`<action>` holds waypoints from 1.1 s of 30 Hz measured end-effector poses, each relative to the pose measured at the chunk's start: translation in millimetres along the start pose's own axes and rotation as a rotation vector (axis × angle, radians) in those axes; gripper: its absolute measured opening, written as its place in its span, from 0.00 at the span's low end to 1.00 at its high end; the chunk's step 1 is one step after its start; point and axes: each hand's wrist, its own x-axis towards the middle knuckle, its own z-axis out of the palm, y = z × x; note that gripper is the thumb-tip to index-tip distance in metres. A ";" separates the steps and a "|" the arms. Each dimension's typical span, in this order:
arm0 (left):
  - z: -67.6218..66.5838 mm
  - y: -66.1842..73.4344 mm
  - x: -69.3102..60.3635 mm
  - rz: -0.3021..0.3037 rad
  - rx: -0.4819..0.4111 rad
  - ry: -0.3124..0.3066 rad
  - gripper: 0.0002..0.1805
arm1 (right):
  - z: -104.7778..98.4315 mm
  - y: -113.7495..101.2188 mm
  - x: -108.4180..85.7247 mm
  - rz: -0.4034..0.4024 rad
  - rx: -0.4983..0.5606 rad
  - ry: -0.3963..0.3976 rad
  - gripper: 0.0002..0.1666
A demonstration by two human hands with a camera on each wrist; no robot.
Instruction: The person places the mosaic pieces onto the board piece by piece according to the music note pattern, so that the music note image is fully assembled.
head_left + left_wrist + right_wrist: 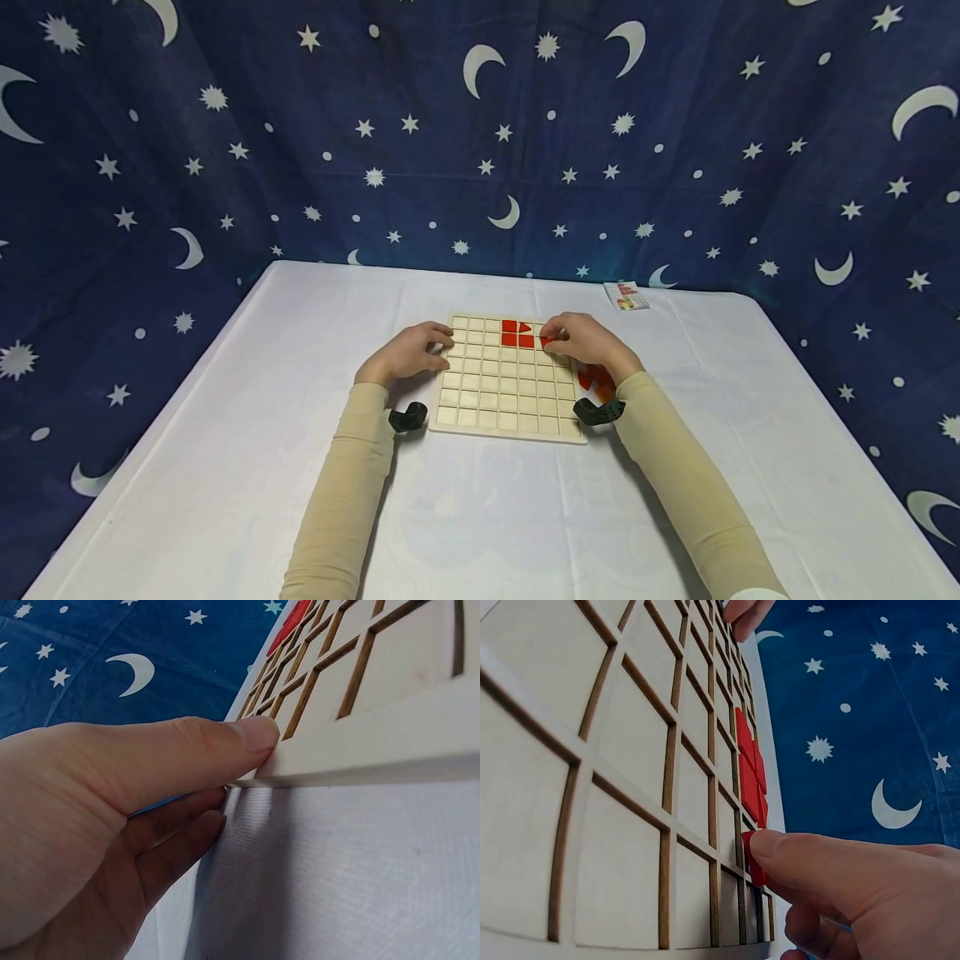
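A pale wooden grid board lies on the table. Red tiles fill several cells near its far side: squares and a triangle. My right hand pinches another red tile between thumb and fingers, over cells at the board's far right; its full shape is covered by the thumb. At the left edge of the board is my left hand. Its thumb touches the rim, with the other fingers extended beside the edge.
Loose red and orange pieces lie right of the board, partly under my right wrist. A small printed card sits at the table's far right. Behind the white-covered table hangs a dark blue cloth with moons and stars.
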 end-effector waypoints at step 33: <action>-0.3 0.3 1.2 -0.021 -0.025 -0.004 0.24 | 6.5 -4.9 5.4 0.050 0.022 0.018 0.13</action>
